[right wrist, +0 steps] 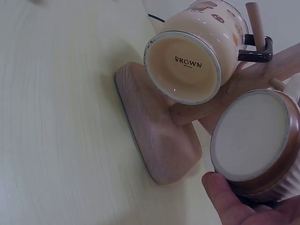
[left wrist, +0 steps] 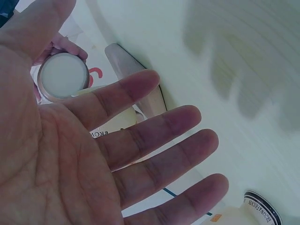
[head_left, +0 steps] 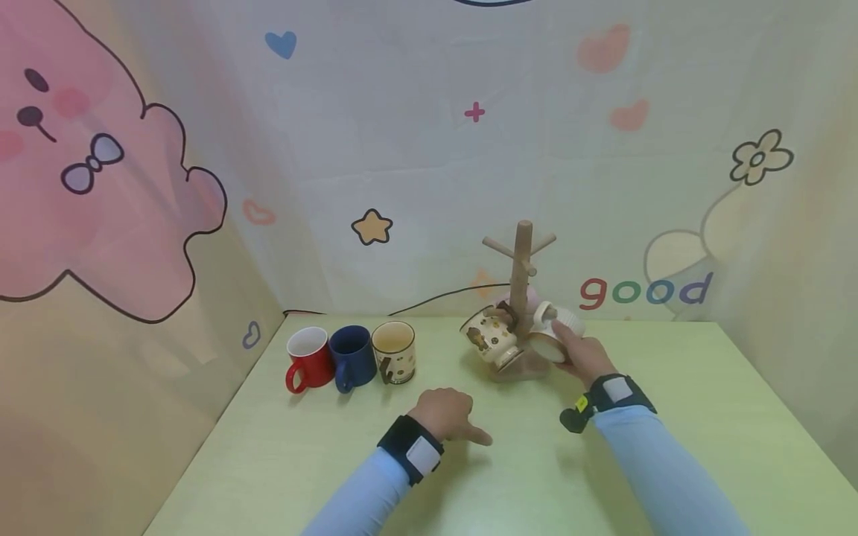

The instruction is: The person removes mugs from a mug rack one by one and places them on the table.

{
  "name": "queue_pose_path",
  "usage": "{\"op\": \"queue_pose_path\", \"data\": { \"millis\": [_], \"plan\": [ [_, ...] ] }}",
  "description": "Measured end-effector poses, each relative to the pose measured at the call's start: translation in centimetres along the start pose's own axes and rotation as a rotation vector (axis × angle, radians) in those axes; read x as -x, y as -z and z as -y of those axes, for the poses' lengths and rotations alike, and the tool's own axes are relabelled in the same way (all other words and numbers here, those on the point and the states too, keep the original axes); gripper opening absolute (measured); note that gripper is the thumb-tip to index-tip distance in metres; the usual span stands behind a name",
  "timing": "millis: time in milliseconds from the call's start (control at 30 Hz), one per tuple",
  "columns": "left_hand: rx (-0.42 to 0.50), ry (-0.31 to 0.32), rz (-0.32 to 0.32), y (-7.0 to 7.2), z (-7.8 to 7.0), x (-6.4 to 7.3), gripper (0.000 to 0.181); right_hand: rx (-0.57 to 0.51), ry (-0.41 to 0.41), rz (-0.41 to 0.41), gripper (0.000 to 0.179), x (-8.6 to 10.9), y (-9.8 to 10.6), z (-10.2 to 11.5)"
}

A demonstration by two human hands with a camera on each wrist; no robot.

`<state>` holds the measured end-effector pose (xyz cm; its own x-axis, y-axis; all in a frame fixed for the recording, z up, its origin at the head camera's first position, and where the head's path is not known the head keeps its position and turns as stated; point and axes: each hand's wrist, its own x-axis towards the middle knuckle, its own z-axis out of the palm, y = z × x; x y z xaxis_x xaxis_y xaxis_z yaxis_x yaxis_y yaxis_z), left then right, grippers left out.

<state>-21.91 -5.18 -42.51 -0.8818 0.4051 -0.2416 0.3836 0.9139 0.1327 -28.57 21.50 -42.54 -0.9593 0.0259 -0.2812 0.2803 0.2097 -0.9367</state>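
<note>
My right hand (head_left: 586,357) grips a white ribbed mug (head_left: 550,344) at the right side of a wooden mug tree (head_left: 521,260). The mug is tilted; in the right wrist view its pale base (right wrist: 251,136) with a brown band faces the camera, and a peg (right wrist: 276,84) shows right by its handle. A cream mug with brown pictures (head_left: 489,335) hangs by its dark handle from a lower left peg. Part of a pink mug (head_left: 527,298) shows behind the post. Over the table front, my left hand (head_left: 445,415) holds nothing, its fingers spread in the left wrist view.
On the left of the pale table (head_left: 536,476) stand a red mug (head_left: 315,365), a blue mug (head_left: 355,361) and a cream patterned mug (head_left: 395,353) in a row. The tree's upper pegs (head_left: 497,246) carry no mugs. A printed curtain (head_left: 415,149) hangs behind the table.
</note>
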Motion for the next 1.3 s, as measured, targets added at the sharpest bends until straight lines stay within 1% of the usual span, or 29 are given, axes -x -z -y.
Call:
{"op": "queue_pose_path", "data": {
  "millis": [67,133,267,300,500,767,1067,1300],
  "plan": [
    [0.002,0.002,0.004,0.0,-0.1,0.0,0.056,-0.007,-0.002,-0.020,0.097,0.1,0.2,0.0],
    [-0.002,0.001,0.003,0.0,-0.1,0.0,0.056,-0.021,0.000,-0.023,0.097,0.2,0.4,0.0],
    [-0.013,0.000,0.006,0.0,-0.2,-0.1,0.056,-0.029,-0.002,-0.023,0.095,0.5,0.7,0.1],
    [-0.015,0.001,0.006,0.1,-0.3,-0.1,0.056,-0.029,-0.004,-0.008,0.095,0.6,0.8,0.1],
    [-0.002,0.005,0.006,0.4,-0.4,0.1,0.055,-0.017,-0.009,-0.019,0.092,1.2,1.1,0.4],
    [0.027,0.006,0.000,0.0,0.1,0.8,0.053,-0.051,0.024,-0.038,0.095,1.8,1.5,-0.3],
    [0.105,0.021,0.004,-0.2,0.7,1.6,0.053,-0.038,0.030,-0.074,0.100,3.9,1.4,-1.3],
    [0.144,0.027,-0.008,-0.2,1.0,2.1,0.059,-0.003,0.037,-0.106,0.101,6.1,0.8,-1.7]
  ]
}}
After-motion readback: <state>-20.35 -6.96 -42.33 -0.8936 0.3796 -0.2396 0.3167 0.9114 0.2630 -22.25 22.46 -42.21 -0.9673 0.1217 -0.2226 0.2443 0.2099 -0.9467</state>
